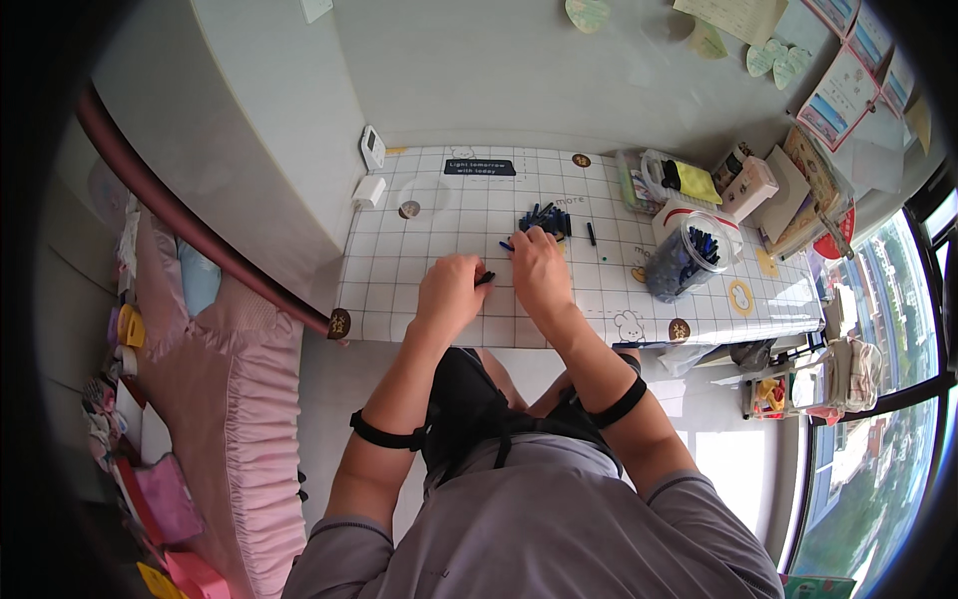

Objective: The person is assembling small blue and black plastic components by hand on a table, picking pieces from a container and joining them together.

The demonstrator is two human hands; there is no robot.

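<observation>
A small pile of short dark blue and black sticks (545, 217), perhaps pen caps, lies on the table with a white grid-patterned cover (419, 240). My left hand (451, 290) is closed near the table's front edge, and a short black stick (485, 279) pokes out from its fingers. At the pile's near side, my right hand (541, 270) has its fingers bent down and drawn together; whatever they pinch is hidden. A blue stick (507, 246) shows beside those fingertips. One dark stick (592, 234) lies apart, right of the pile.
On the right stands a clear jar (677, 262) with more dark sticks inside. Behind it are a clear box with a yellow cloth (694, 182), a pink box (748, 188) and papers. A small white device (372, 148) sits at the back left. A pink-covered bed (215, 399) is left.
</observation>
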